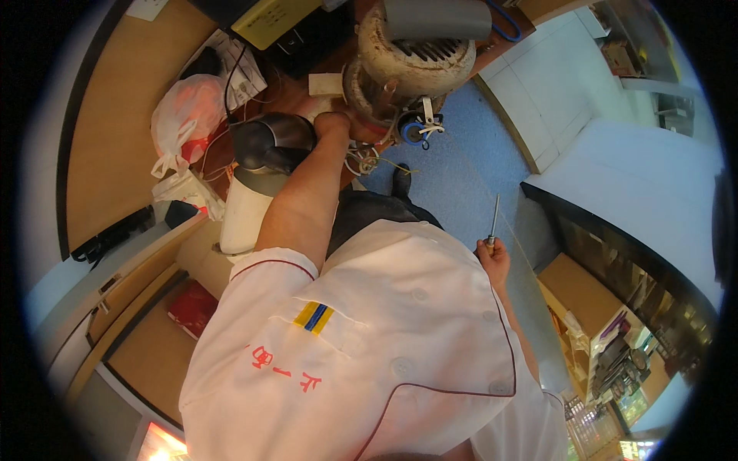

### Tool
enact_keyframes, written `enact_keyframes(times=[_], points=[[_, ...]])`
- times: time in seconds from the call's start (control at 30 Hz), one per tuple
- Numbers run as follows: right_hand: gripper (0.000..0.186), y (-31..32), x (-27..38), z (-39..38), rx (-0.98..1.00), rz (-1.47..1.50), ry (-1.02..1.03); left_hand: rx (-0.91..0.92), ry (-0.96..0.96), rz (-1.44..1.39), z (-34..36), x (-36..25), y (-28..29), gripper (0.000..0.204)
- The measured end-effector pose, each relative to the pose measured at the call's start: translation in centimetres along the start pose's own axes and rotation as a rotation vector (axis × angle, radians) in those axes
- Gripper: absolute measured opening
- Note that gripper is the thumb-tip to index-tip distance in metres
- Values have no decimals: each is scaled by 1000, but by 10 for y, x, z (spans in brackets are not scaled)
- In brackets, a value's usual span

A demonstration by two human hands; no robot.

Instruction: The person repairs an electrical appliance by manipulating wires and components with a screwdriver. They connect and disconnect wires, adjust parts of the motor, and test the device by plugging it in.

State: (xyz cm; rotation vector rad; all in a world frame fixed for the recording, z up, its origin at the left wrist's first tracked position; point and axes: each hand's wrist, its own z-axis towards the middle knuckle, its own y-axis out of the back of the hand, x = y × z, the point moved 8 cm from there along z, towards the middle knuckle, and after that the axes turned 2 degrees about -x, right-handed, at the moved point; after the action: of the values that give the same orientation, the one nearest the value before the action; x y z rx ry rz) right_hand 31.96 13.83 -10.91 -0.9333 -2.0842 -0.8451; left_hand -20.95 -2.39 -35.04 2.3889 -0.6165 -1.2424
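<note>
My right hand (494,260) is closed around a screwdriver (493,227), its metal shaft pointing up and away from me. My left arm reaches forward to a worn, off-white machine (415,65) with dark vent slots and a grey cylinder (438,19) across its top. Beside the machine's lower left side is my left hand (332,123); its fingers are hidden, so I cannot see whether they hold anything. Just left of that hand sits a dark, rounded, shiny thing (273,142). Looped cords (363,160) hang below the machine.
A plastic bag (187,115) and papers lie at the left. A white bin-like container (247,207) stands beside my left arm. Right of the machine hangs a black and blue round item (413,131). Blue floor (469,146) and a glass-fronted counter (615,261) lie to the right.
</note>
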Motion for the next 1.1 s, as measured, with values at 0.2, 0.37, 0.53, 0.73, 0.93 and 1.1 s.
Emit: enact_keyframes(times=[0.2, 0.37, 0.53, 0.73, 0.93, 1.1], points=[[22, 0, 4, 17, 44, -101, 48, 111, -18, 358, -28, -37, 34, 37], [29, -13, 24, 21, 69, -284, -57, 121, 5, -78, -45, -50, 42, 33], [31, -36, 29, 41, 154, -258, -68, 155, 122, -691, -124, -78, 93, 15], [29, -57, 46, 54, 215, -187, -78, 138, -485, -291, -217, -77, 145, 22], [25, -65, 52, 61, 255, -130, -39, 511, -983, 392, -312, -126, 103, 34], [25, -60, 54, 63, 259, -109, -28, 470, -1120, 576, -315, -131, 73, 44]])
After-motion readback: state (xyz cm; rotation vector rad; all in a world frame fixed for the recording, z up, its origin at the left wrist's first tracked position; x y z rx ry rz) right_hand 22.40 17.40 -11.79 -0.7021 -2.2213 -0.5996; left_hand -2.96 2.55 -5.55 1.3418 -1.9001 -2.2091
